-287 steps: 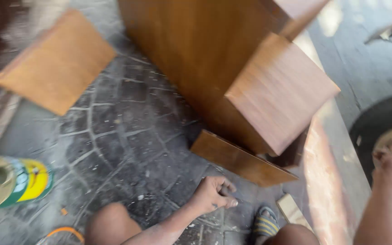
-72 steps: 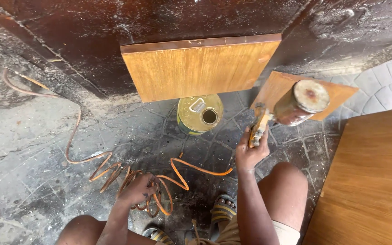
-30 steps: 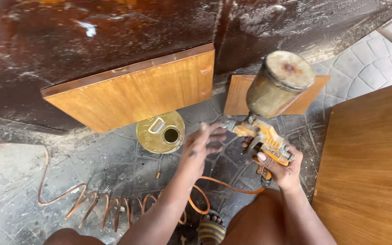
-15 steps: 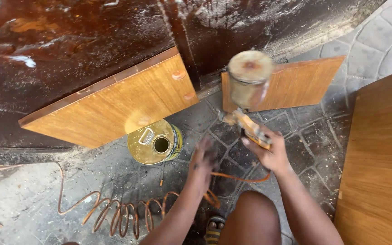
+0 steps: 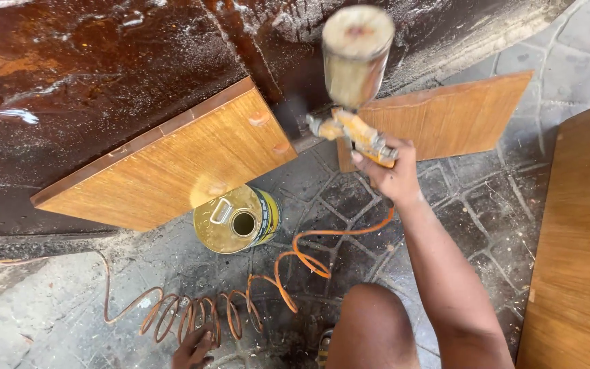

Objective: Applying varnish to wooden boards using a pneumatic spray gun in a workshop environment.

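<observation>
Head view, looking down at stone-paved floor (image 5: 472, 219). Right hand (image 5: 392, 171) raised, fingers (image 5: 367, 164) wrapped tight round the grip of an orange-bodied spray gun (image 5: 353, 131), its stained cylindrical metal cup (image 5: 355, 55) upright on top and blurred with motion. Gun nozzle turned left toward the near corner of a light brown wooden panel (image 5: 172, 167) leaning against a dark, stained, dusty sheet (image 5: 90, 75). Compared with half a second back: gun lifted higher in frame and closer to that panel's corner; left hand dropped away from the gun side to the floor. Left hand (image 5: 192, 348) now low at the bottom edge, fingers curled over the end loops of a coiled orange air hose (image 5: 240, 307); whether gripping firmly or only resting, cannot tell. Hose running from the coils up toward the gun hand. Round yellow metal can (image 5: 235, 220) with open spout hole and flat handle on the floor just below the panel, untouched. Second, smaller wooden panel (image 5: 445, 119) leaning behind the gun. Large wooden board (image 5: 582, 260) at right edge. Bare knee (image 5: 370, 328) at bottom centre. Judged meaning: gun brought up to working position, hose being gathered clear.
</observation>
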